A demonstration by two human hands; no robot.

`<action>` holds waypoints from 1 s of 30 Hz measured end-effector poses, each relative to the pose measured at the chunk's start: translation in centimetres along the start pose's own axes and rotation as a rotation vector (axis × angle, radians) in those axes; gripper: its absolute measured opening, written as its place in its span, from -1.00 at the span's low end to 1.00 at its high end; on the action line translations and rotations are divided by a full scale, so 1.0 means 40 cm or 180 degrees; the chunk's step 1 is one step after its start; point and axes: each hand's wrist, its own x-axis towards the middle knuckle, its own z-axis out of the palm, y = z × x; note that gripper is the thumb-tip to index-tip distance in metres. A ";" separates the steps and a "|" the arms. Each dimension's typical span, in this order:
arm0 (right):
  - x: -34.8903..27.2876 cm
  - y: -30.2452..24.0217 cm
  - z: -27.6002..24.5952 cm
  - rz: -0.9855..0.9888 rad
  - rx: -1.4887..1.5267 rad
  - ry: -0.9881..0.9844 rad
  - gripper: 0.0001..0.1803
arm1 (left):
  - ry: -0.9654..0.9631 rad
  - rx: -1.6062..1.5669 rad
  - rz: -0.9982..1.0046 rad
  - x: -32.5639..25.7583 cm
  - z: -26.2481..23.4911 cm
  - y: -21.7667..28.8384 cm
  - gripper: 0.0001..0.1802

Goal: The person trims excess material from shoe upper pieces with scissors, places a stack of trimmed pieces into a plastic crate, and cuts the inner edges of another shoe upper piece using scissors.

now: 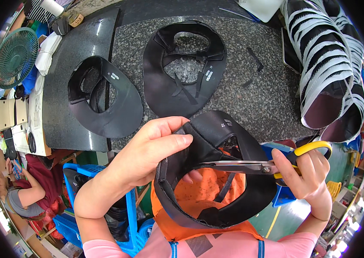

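My left hand [158, 144] grips a black leather shoe upper [257, 148] by its edge, thumb on top and fingers underneath. The upper is a ring-like piece with a wide opening, held up in front of my orange apron [222, 187]. In my right hand [302, 172] are scissors [313, 147] with yellow-and-black handles. Their blades point left across the opening, with the tips at the upper's inner edge near my left thumb; they look nearly closed. A narrow dark strip [225, 188] shows through the opening.
Two similar black uppers [124, 101] [164, 99] lie on the speckled stone worktop [250, 103], with dark offcuts [255, 59] nearby. Stacked black-and-white uppers [324, 64] stand at right. A green fan [16, 58] and a seated person [23, 193] are at left. A blue crate [132, 219] stands below.
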 end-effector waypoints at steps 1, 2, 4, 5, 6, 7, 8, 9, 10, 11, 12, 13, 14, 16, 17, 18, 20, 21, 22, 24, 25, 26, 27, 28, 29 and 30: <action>-0.002 0.003 0.002 0.0003 -0.0004 -0.0002 -0.47 | -0.0008 -0.0003 0.0003 0.000 0.002 0.000 -0.58; -0.004 0.005 0.005 0.0015 0.0044 0.0040 -0.47 | -0.0015 -0.0006 0.0007 0.000 0.003 0.000 -0.58; -0.001 0.010 0.009 0.0026 0.0098 0.0082 -0.46 | -0.0021 0.0096 -0.0042 0.000 0.006 0.004 -0.57; 0.004 0.012 0.010 0.0024 0.0132 0.0044 -0.45 | -0.0023 0.0197 -0.0090 -0.001 0.006 0.005 -0.57; 0.007 0.014 0.012 0.0022 0.0167 0.0005 -0.43 | -0.0020 0.0196 -0.0095 0.000 0.009 0.003 -0.57; 0.009 0.015 0.015 0.0023 0.0171 0.0006 -0.43 | -0.0040 0.0240 -0.0074 -0.001 0.014 0.000 -0.57; 0.010 0.015 0.019 0.0022 0.0296 0.0029 -0.43 | -0.0062 0.0283 -0.0053 -0.001 0.016 -0.001 -0.58; 0.010 0.015 0.021 0.0022 0.0421 0.0052 -0.42 | -0.0059 0.0283 -0.0057 -0.002 0.015 0.001 -0.58; 0.010 0.015 0.020 0.0021 0.0425 0.0053 -0.42 | -0.0143 0.0253 -0.0097 -0.003 0.011 0.005 -0.59; 0.010 0.017 0.018 0.0020 0.0500 -0.0023 -0.42 | -0.0227 0.0222 -0.0137 -0.004 0.009 0.008 -0.59; 0.009 0.018 0.016 0.0017 0.0575 -0.0099 -0.42 | -0.0222 0.0220 -0.0139 -0.004 0.009 0.008 -0.59; 0.009 0.020 0.015 0.0018 0.0579 -0.0101 -0.42 | -0.0208 0.0288 -0.0149 -0.004 0.010 0.008 -0.60; 0.009 0.022 0.015 -0.0014 0.0588 -0.0101 -0.41 | -0.0195 0.0355 -0.0159 -0.004 0.012 0.009 -0.60; 0.010 0.029 0.014 -0.0043 0.0599 -0.0104 -0.41 | -0.0228 0.0349 -0.0204 -0.004 0.016 0.016 -0.61; 0.011 0.034 0.013 -0.0039 0.0769 -0.0181 -0.39 | -0.0264 0.0344 -0.0246 -0.003 0.017 0.017 -0.61; 0.012 0.039 0.012 -0.0034 0.0938 -0.0257 -0.38 | -0.0267 0.0342 -0.0250 -0.001 0.017 0.017 -0.61; 0.026 0.041 0.006 -0.0029 0.1035 -0.0332 -0.37 | -0.0280 0.0510 -0.0254 0.004 0.017 0.013 -0.61; 0.029 0.040 0.004 -0.0021 0.1125 -0.0407 -0.37 | -0.0276 0.0507 -0.0258 0.007 0.015 0.009 -0.61; 0.028 0.038 0.003 -0.0020 0.1128 -0.0408 -0.37 | -0.0274 0.0602 -0.0221 0.009 0.013 0.005 -0.62; 0.024 0.032 -0.001 0.0111 0.1208 -0.0535 -0.31 | -0.0272 0.0696 -0.0186 0.009 0.012 0.004 -0.62; 0.025 0.034 -0.004 0.0116 0.1208 -0.0539 -0.31 | -0.0318 0.0732 -0.0188 0.009 0.014 0.006 -0.67; 0.029 0.036 -0.011 0.0037 0.1120 -0.0546 -0.34 | -0.0363 0.0768 -0.0190 0.008 0.016 0.009 -0.70; 0.031 0.037 -0.015 -0.0042 0.1033 -0.0553 -0.36 | -0.0368 0.0766 -0.0193 0.006 0.019 0.012 -0.70; 0.033 0.038 -0.013 -0.0043 0.1039 -0.0551 -0.36 | -0.0330 0.0776 -0.0206 0.005 0.023 0.017 -0.70; 0.035 0.037 -0.011 -0.0103 0.0896 -0.0459 -0.36 | -0.0291 0.0786 -0.0218 0.004 0.025 0.019 -0.71; 0.038 0.037 -0.009 -0.0164 0.0753 -0.0366 -0.35 | -0.0285 0.0784 -0.0221 0.005 0.022 0.016 -0.71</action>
